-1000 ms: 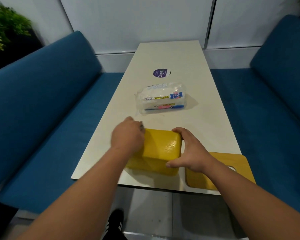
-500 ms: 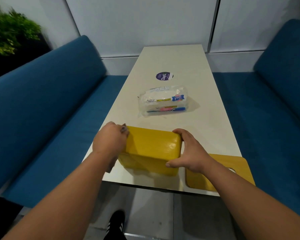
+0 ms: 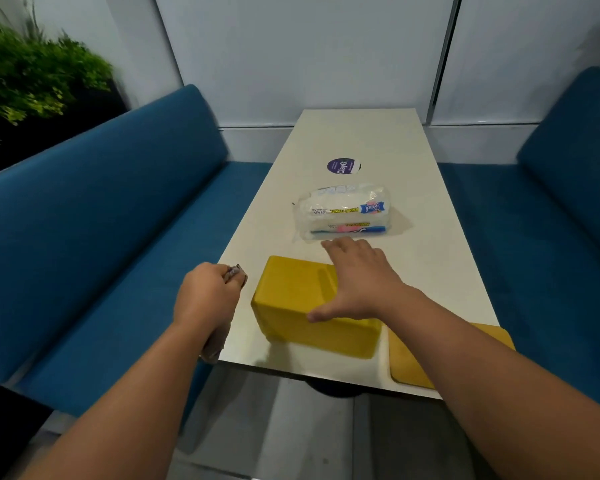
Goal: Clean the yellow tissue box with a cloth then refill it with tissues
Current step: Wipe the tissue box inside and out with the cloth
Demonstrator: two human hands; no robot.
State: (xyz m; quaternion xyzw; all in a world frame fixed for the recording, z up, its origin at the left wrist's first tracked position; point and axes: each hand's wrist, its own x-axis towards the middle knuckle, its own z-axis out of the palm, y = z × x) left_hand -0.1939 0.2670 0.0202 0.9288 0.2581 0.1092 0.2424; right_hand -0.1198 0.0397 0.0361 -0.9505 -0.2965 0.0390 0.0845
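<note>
- Now we are wiping: our left hand squeezes the cloth just beside the yellow box, near the table edge.
- Our right hand lies flat and loose on top.
- Next, we think, comes refilling.
- We count one box, one lid, one tissue pack.

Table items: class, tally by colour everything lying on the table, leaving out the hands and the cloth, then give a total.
Yellow: 2, the tissue box and its lid
White: 1, the tissue pack
Purple: 1, the round sticker
Total: 4
</note>
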